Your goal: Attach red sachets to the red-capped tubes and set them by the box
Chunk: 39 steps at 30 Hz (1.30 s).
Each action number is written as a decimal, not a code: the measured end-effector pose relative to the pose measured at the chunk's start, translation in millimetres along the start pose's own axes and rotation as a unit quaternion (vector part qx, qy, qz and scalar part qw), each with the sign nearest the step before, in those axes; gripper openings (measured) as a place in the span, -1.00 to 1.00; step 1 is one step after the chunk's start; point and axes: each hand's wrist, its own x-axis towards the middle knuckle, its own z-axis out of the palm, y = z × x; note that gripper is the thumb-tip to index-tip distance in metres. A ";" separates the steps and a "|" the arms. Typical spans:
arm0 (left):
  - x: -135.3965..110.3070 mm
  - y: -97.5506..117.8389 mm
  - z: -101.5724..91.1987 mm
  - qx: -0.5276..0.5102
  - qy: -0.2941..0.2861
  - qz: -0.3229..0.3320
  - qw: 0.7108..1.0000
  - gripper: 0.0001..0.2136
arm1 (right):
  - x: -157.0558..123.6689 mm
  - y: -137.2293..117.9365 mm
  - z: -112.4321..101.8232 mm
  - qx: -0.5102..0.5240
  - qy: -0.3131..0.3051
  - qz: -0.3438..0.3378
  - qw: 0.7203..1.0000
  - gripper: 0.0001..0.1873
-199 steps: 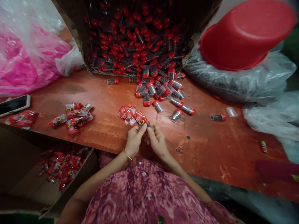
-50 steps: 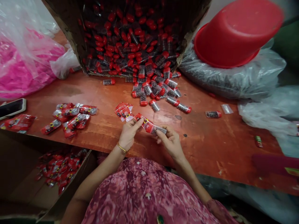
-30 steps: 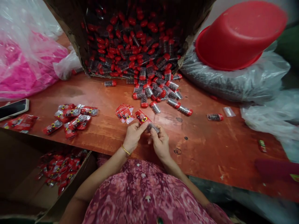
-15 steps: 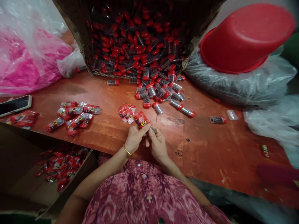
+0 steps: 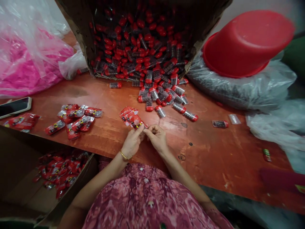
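Note:
Between thumb and fingers, my left hand (image 5: pixel 132 142) grips a small red printed packet (image 5: pixel 137 122) by its lower end. My right hand (image 5: pixel 156 137) is closed in a pinch at the packet's near right corner; its fingers hide whatever they hold there. Just beyond lie several flat red printed packets (image 5: pixel 126 114), partly covered by the held one. To the left is a pile of filled red packets (image 5: pixel 77 117) with clear, shiny parts. Clear tubes with red caps and dark contents (image 5: pixel 160 111) spread over the table beyond my hands.
A tipped carton (image 5: pixel 82 41) spills more tubes onto the wooden table (image 5: pixel 205 159). Below the left edge, an open box (image 5: pixel 88 165) holds filled packets. A red bucket (image 5: pixel 247 44) rests upside down on a plastic bag (image 5: pixel 238 92). A phone (image 5: pixel 15 107) lies far left.
Both hands have shifted slightly left with the packet, which now overlaps the flat packets. A greyish bit seen at my right fingers before is out of sight.

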 end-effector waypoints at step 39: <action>11.0 25.6 -16.6 0.542 0.142 0.382 0.735 -0.77 | 24.6 -3.2 10.8 0.007 0.014 -0.067 0.998 -0.76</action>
